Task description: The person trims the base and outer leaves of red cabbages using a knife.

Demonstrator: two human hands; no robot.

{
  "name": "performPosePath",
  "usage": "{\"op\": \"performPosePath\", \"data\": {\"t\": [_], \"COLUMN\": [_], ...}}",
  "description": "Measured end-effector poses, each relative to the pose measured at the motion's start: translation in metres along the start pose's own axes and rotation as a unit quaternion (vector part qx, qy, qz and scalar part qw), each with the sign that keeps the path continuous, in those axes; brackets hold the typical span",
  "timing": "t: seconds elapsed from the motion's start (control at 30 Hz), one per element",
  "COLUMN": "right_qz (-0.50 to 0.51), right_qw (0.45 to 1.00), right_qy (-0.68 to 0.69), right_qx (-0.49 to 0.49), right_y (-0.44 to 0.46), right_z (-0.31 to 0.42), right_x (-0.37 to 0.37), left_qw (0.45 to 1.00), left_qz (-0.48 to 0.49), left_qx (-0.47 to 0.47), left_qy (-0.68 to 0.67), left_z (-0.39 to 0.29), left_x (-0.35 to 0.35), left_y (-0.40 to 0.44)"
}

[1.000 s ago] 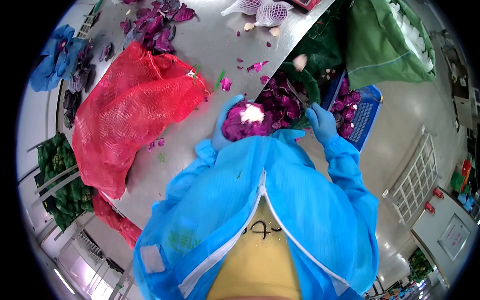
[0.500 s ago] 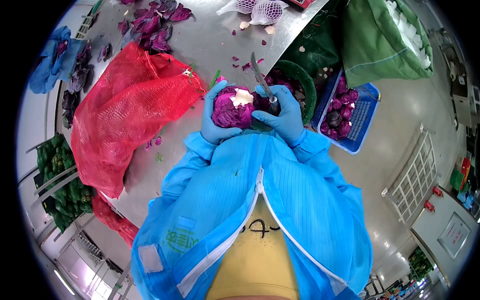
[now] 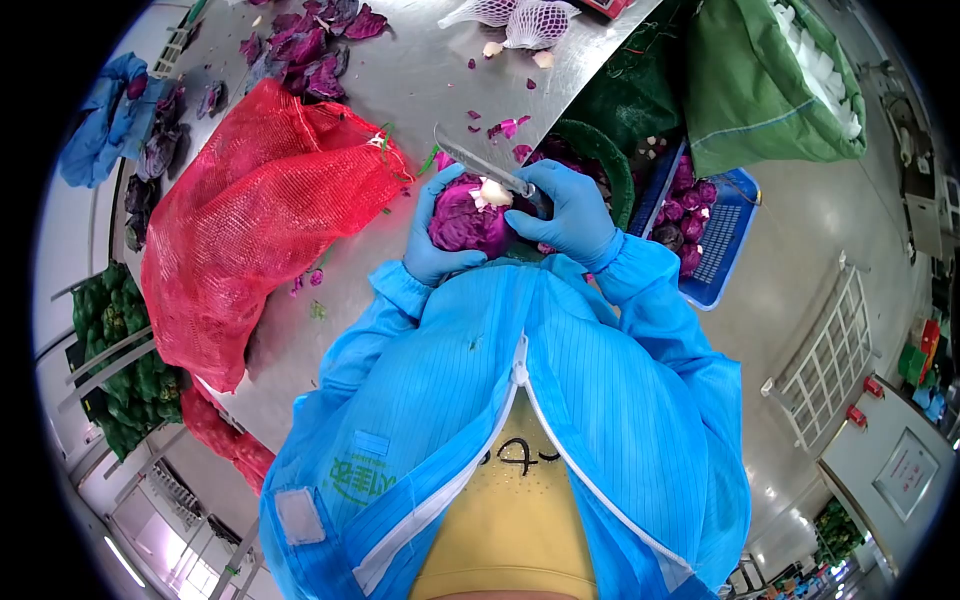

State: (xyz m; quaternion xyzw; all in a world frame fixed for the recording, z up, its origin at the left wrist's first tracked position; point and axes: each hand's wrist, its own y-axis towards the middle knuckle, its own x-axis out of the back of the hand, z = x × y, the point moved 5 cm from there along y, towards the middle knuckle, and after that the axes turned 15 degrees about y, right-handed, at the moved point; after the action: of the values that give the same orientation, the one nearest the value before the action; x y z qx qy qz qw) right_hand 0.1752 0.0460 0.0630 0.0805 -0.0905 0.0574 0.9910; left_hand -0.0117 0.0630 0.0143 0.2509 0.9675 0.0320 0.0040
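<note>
A red cabbage sits in my left hand, whose blue-gloved fingers wrap round its left side. The cabbage's pale cut stem end faces up and toward the right. My right hand, also in a blue glove, is closed on the handle of a knife. The blade points up and left, above the cabbage's far side. My right thumb is close to the cabbage's right edge; whether it touches I cannot tell.
A red mesh sack lies on the steel table to the left. Loose purple leaves and white net sleeves are at the back. On the right stand a blue crate of small cabbages and a green sack.
The knife has swung from pointing upward to lying slantwise, tip to the left. My right wrist has turned, and loose purple scraps now lie beyond the blade on the table.
</note>
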Motion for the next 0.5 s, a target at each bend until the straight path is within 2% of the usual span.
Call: {"op": "performPosePath", "data": {"t": [0.07,0.17,0.23,0.3,0.33,0.37,0.4,0.5], "right_qz": [-0.008,-0.021,-0.026,-0.062,-0.062,-0.064,-0.049,-0.036], "right_qw": [0.999,0.995,0.993,0.997,0.992,0.98,0.976,0.969], "right_qy": [-0.029,-0.08,-0.101,0.035,0.109,0.175,0.203,0.239], "right_qx": [0.019,0.048,0.057,-0.018,-0.021,-0.073,-0.061,-0.051], "right_y": [-0.001,0.0,-0.001,-0.003,-0.002,-0.005,-0.004,-0.002], "right_z": [0.003,0.005,0.004,-0.006,-0.011,-0.017,-0.021,-0.032], "right_x": [-0.004,-0.011,-0.011,-0.004,-0.003,-0.001,-0.002,-0.006], "left_qw": [0.999,0.999,0.998,0.998,0.999,0.999,0.995,0.993], "left_qz": [0.008,0.014,-0.003,-0.013,0.001,0.015,0.009,0.009], "left_qx": [-0.011,0.036,0.054,0.032,0.034,0.038,0.053,0.055], "left_qy": [0.031,0.013,-0.044,-0.057,-0.042,-0.027,-0.082,-0.107], "left_z": [0.002,0.016,0.01,0.014,0.013,0.011,0.009,0.009], "left_x": [0.001,0.0,-0.004,-0.001,-0.001,-0.001,-0.004,-0.006], "left_y": [-0.001,-0.005,-0.003,-0.001,-0.001,-0.003,-0.003,0.0]}}
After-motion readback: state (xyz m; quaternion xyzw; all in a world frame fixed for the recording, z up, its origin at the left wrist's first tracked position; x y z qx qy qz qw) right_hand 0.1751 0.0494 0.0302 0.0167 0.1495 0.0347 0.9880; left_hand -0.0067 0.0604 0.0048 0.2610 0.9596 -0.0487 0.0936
